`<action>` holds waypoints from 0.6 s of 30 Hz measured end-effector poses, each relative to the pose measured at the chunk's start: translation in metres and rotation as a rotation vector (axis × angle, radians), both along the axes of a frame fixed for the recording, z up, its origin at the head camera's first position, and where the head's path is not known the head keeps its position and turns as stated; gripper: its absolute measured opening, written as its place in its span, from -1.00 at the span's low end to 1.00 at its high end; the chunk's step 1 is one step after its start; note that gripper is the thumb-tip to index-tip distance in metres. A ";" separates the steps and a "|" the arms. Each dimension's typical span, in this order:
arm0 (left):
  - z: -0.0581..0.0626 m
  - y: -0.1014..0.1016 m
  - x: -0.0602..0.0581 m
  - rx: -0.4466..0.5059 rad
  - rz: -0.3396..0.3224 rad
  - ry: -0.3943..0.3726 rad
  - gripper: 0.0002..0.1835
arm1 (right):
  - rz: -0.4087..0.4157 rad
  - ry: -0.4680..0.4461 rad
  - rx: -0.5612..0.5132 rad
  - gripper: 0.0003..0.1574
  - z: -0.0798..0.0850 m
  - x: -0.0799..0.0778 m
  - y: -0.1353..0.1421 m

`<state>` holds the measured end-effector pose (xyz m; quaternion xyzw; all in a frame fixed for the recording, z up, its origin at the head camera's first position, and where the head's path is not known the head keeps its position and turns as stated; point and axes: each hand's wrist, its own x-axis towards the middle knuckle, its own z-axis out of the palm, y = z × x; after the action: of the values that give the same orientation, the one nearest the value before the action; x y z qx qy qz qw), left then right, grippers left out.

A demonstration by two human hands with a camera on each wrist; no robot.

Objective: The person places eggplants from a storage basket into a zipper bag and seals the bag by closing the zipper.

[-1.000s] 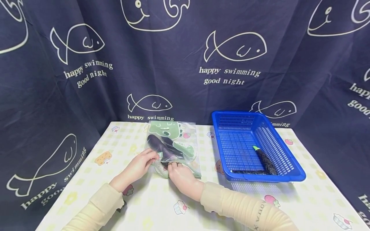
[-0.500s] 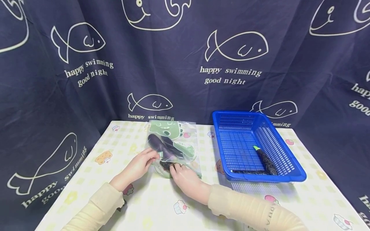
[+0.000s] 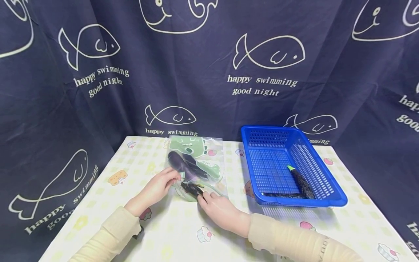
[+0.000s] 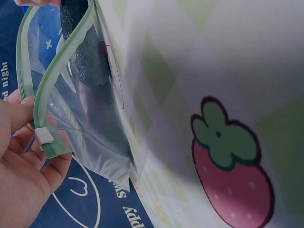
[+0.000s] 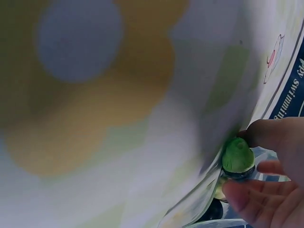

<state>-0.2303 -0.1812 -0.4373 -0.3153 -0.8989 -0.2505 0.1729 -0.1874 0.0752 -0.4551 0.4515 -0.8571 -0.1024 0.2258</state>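
A clear zip bag [image 3: 188,145] with a green print lies on the table, its mouth towards me. Inside it are dark purple eggplants [image 3: 188,169]. My left hand [image 3: 160,185] pinches the bag's green zip edge [image 4: 52,76] beside the white slider [image 4: 44,135], and the mouth gapes there. My right hand [image 3: 219,209] grips a dark, bumpy, cucumber-like vegetable [image 3: 191,189] that lies at the bag's mouth, partly inside. In the right wrist view, the thumb and fingers are around its green end [image 5: 238,156].
A blue perforated basket [image 3: 244,163] stands on the right of the table. It holds a dark bumpy vegetable with a green tip [image 3: 301,182] and another dark long piece [image 3: 284,195] along its near wall. A dark blue fish-print curtain [image 3: 209,72] hangs behind.
My right hand has drawn back from the bag's mouth, towards me and to the right. The dark bumpy vegetable has come out further with it. My left hand stays on the bag's edge.
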 end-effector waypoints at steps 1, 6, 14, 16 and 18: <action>0.000 0.000 0.000 0.000 0.001 -0.001 -0.80 | 0.011 -0.004 0.000 -0.54 0.000 0.000 0.001; 0.000 0.001 0.000 0.000 0.000 -0.011 -0.80 | 0.050 -0.028 -0.004 -0.60 0.000 0.002 0.006; 0.001 0.001 0.000 -0.005 0.001 -0.010 -0.79 | 0.038 -0.085 -0.003 -0.60 0.001 0.007 0.013; 0.000 0.001 0.001 -0.005 -0.001 -0.009 -0.79 | 0.036 -0.098 -0.004 -0.56 0.000 0.008 0.014; 0.000 0.001 0.000 -0.007 0.000 -0.008 -0.79 | 0.036 -0.101 -0.010 -0.54 -0.001 0.008 0.014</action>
<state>-0.2298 -0.1807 -0.4370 -0.3150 -0.9004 -0.2485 0.1682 -0.1790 0.0896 -0.4557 0.4705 -0.8596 -0.0712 0.1861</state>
